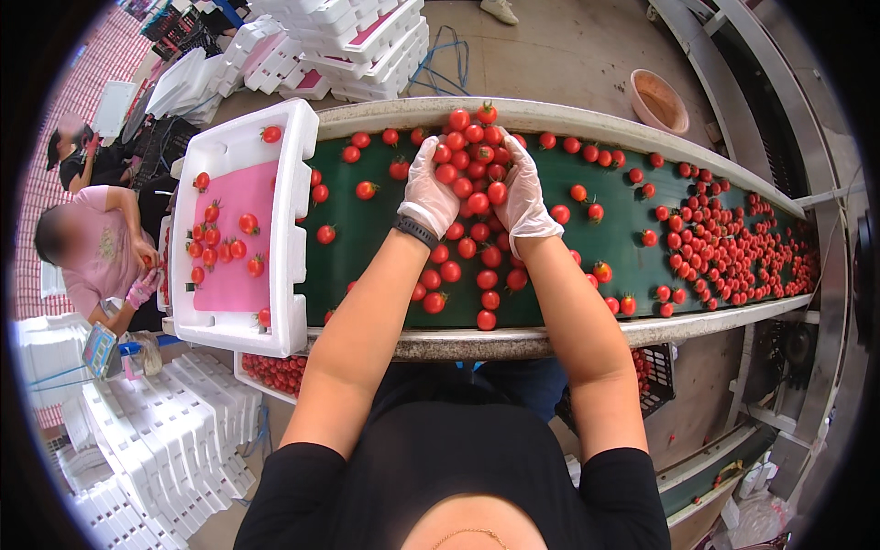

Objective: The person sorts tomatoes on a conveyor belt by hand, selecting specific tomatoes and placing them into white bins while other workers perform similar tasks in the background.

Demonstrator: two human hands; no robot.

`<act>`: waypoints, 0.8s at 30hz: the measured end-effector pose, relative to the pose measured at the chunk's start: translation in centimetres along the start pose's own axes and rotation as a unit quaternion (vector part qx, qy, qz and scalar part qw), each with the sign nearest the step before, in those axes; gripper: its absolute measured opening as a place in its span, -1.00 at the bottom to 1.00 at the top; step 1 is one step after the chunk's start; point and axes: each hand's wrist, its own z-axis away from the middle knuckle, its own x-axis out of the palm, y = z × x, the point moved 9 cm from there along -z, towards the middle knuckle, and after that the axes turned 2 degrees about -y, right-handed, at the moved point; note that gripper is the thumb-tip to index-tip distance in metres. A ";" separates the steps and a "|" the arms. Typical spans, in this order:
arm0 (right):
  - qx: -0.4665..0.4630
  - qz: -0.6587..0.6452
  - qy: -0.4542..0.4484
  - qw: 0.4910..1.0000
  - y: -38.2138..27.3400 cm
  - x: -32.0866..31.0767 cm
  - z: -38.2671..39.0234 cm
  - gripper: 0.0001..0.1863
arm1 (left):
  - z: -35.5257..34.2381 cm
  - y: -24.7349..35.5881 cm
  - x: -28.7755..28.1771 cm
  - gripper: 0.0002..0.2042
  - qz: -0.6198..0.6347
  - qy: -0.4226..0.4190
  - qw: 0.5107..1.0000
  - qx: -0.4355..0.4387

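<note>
A heap of red cherry tomatoes (475, 165) sits cupped between my two gloved hands, above the green conveyor belt (367, 257). My left hand (429, 190) curves round the heap's left side, a dark band on its wrist. From the right, my right hand (524, 191) closes in on the same heap. Both wear thin whitish gloves, and the fingertips are partly hidden by the fruit. More tomatoes lie loose below and around my hands. Left of them, a white foam box (291, 229) with a pink liner (234, 289) holds several tomatoes.
A dense spread of tomatoes (724, 238) covers the belt's right end. Metal rails (587, 337) border the belt. Stacks of white foam boxes (174, 412) stand at left and far back. Two people work at the left. A pink basin (658, 101) rests on the floor beyond.
</note>
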 end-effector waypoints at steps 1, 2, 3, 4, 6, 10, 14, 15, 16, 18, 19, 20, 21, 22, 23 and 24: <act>0.001 0.000 0.000 1.000 0.2 0.1 0.0 -0.54 | 0.2 0.3 0.3 -0.71 -0.002 -0.007 1.000 0.005; -0.032 0.009 0.001 0.999 -0.3 0.3 0.1 -0.55 | 0.3 0.4 0.3 -0.71 -0.001 -0.006 1.000 0.006; -0.063 0.018 0.003 0.998 -0.6 0.6 0.3 -0.57 | 0.5 0.8 0.5 -0.69 0.002 -0.015 1.000 0.021; -0.061 0.018 0.003 0.998 -0.4 0.8 0.5 -0.57 | 0.9 1.2 0.7 -0.68 0.005 -0.023 0.999 0.036; -0.045 0.019 -0.001 0.999 0.2 1.7 1.3 -0.60 | 1.8 1.6 0.7 -0.64 0.010 -0.001 0.999 0.034; -0.018 -0.040 0.007 0.999 1.4 3.8 3.2 -0.58 | 4.6 2.0 1.7 -0.59 0.048 0.046 0.998 0.007; -0.026 -0.081 0.004 0.996 2.8 4.2 4.1 -0.54 | 7.4 3.6 2.5 -0.60 0.079 0.050 0.995 0.046; -0.003 -0.115 0.001 0.993 3.2 5.5 4.9 -0.52 | 8.0 4.4 3.0 -0.61 0.086 0.026 0.994 0.060; 0.003 -0.114 -0.003 0.993 3.7 6.3 5.3 -0.52 | 8.6 5.2 3.5 -0.61 0.093 0.001 0.993 0.075; 0.013 -0.179 -0.045 0.983 4.5 8.9 6.0 -0.52 | 10.1 6.9 3.6 -0.63 0.100 0.007 0.990 0.102; 0.025 -0.184 -0.041 0.982 4.9 10.1 6.5 -0.51 | 10.8 8.0 3.7 -0.63 0.100 0.002 0.988 0.121; 0.033 -0.183 -0.048 0.981 5.3 11.3 6.9 -0.51 | 11.7 9.1 3.8 -0.63 0.100 -0.003 0.985 0.142; 0.054 -0.191 -0.077 0.977 5.8 13.0 7.2 -0.51 | 12.9 10.3 4.5 -0.61 0.098 -0.002 0.982 0.160; 0.076 -0.199 -0.107 0.971 6.4 14.8 7.5 -0.51 | 13.9 11.7 4.6 -0.59 0.085 0.001 0.979 0.187; 0.088 -0.179 -0.124 0.972 7.1 16.4 7.7 -0.45 | 15.0 12.9 5.0 -0.59 0.089 0.002 0.975 0.206; 0.099 -0.179 -0.136 0.969 8.0 17.9 7.8 -0.45 | 16.3 14.4 5.4 -0.59 0.091 0.002 0.969 0.228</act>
